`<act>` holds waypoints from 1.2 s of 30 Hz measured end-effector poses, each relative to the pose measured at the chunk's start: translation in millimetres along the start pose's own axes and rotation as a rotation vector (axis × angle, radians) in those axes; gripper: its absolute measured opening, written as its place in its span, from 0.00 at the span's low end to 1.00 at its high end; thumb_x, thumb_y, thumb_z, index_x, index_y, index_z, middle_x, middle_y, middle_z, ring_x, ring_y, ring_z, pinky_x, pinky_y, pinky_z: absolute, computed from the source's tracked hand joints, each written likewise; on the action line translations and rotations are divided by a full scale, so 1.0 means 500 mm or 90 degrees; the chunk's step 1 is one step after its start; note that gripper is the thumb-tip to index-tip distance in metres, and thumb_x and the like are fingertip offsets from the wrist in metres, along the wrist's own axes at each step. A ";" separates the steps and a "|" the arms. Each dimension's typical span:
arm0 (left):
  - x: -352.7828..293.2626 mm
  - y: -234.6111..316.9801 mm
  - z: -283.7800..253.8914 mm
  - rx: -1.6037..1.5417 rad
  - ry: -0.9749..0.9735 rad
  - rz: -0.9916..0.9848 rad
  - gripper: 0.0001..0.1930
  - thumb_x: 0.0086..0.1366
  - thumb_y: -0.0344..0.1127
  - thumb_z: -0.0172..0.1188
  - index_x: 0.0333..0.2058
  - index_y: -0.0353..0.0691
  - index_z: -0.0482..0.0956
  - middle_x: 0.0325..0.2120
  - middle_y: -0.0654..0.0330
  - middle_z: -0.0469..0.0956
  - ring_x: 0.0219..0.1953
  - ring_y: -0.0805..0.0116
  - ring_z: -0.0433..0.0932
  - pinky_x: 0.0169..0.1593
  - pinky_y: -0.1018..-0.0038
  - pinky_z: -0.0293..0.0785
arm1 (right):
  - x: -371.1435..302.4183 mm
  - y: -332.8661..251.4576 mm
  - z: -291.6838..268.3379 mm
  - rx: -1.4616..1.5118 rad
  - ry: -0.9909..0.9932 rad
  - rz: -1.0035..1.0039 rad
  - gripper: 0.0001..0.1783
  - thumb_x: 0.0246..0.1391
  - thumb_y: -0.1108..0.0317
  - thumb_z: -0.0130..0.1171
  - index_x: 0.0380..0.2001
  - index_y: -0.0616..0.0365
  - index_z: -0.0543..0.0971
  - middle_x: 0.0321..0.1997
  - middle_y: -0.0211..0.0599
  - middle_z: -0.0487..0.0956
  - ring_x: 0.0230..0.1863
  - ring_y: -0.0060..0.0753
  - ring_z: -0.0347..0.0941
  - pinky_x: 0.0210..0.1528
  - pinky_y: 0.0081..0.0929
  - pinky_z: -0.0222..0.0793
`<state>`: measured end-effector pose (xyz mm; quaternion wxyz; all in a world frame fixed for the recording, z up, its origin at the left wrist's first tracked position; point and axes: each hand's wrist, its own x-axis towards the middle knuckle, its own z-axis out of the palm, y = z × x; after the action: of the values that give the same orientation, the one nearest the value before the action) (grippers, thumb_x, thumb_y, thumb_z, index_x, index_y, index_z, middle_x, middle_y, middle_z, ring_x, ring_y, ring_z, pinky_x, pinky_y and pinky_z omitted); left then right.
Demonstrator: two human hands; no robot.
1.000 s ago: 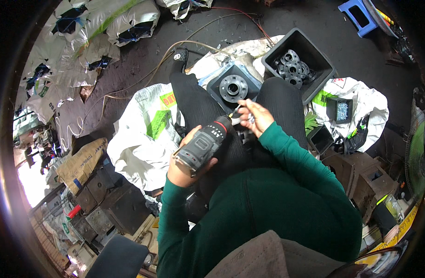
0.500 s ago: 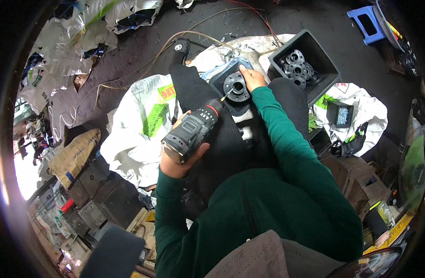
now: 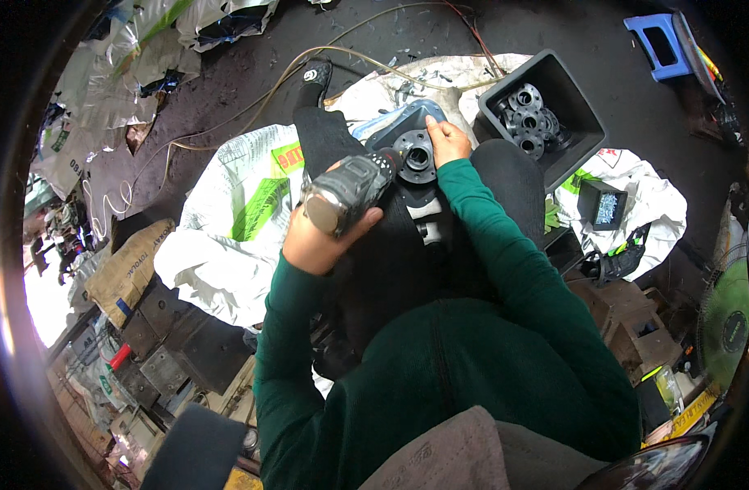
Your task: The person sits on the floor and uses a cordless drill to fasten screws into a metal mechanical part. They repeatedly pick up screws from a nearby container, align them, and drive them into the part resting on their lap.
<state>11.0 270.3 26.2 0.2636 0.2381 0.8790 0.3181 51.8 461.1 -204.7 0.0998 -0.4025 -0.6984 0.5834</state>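
Note:
My left hand [image 3: 313, 245] is wrapped round a dark cordless drill [image 3: 354, 186]. Its chuck reaches the left rim of a black round flanged part [image 3: 417, 173] with a raised hollow hub, and the bit cannot be seen. My right hand [image 3: 449, 142] grips the far right edge of that part, thumb on top, other fingers mostly hidden. Under the part lies a dark squarish tray [image 3: 427, 114] with a bluish rim, between my knees. Below it shows a white and black object [image 3: 427, 222], its kind unclear.
To the right, a black bin [image 3: 582, 139] holds several similar flanged parts [image 3: 528, 122]. A small black box of screws [image 3: 608, 206] rests on a white sack [image 3: 664, 196]. Another sack [image 3: 219, 212] lies left. A hose [image 3: 366, 59] crosses the floor; a green fan [image 3: 727, 327] stands right.
My left hand has tilted the drill more upright, its chuck now closer to the flanged part, and the bit has gone out of sight. The right hand keeps its hold.

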 end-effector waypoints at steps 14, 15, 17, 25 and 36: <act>0.077 0.038 0.023 0.036 -0.003 -0.002 0.28 0.47 0.47 0.70 0.42 0.33 0.74 0.36 0.51 0.78 0.39 0.61 0.78 0.44 0.70 0.73 | -0.006 0.008 0.011 0.054 0.058 0.012 0.23 0.46 0.56 0.60 0.10 0.63 0.69 0.13 0.42 0.68 0.17 0.36 0.62 0.24 0.35 0.58; 0.077 0.039 0.025 0.037 -0.010 0.003 0.28 0.47 0.46 0.70 0.42 0.33 0.74 0.36 0.51 0.78 0.39 0.61 0.78 0.44 0.70 0.73 | -0.006 0.009 0.012 0.046 0.049 0.024 0.23 0.46 0.56 0.60 0.10 0.62 0.70 0.14 0.43 0.68 0.17 0.37 0.63 0.25 0.35 0.58; 0.080 0.042 0.030 0.074 -0.034 -0.004 0.27 0.48 0.43 0.70 0.43 0.32 0.73 0.37 0.52 0.78 0.40 0.61 0.78 0.44 0.69 0.72 | -0.003 0.010 0.014 0.044 0.046 0.025 0.24 0.47 0.55 0.59 0.09 0.62 0.69 0.12 0.40 0.66 0.16 0.34 0.60 0.23 0.34 0.57; 0.117 0.074 0.043 0.220 -0.090 0.023 0.25 0.50 0.45 0.67 0.43 0.36 0.74 0.37 0.52 0.78 0.39 0.58 0.78 0.44 0.69 0.73 | 0.004 0.003 0.007 -0.014 0.002 0.064 0.22 0.48 0.53 0.56 0.14 0.62 0.73 0.20 0.47 0.72 0.22 0.50 0.67 0.28 0.40 0.61; 0.171 0.036 0.040 0.268 -0.199 0.076 0.25 0.50 0.49 0.64 0.43 0.38 0.74 0.38 0.52 0.77 0.38 0.55 0.77 0.43 0.66 0.73 | 0.000 -0.007 0.009 -0.003 0.034 0.035 0.20 0.49 0.55 0.55 0.15 0.61 0.73 0.21 0.46 0.73 0.25 0.52 0.69 0.28 0.41 0.62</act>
<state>-36.3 341.4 -1.3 0.3215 0.3850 0.8589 0.1031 47.5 457.7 -202.9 0.1010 -0.4371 -0.6855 0.5734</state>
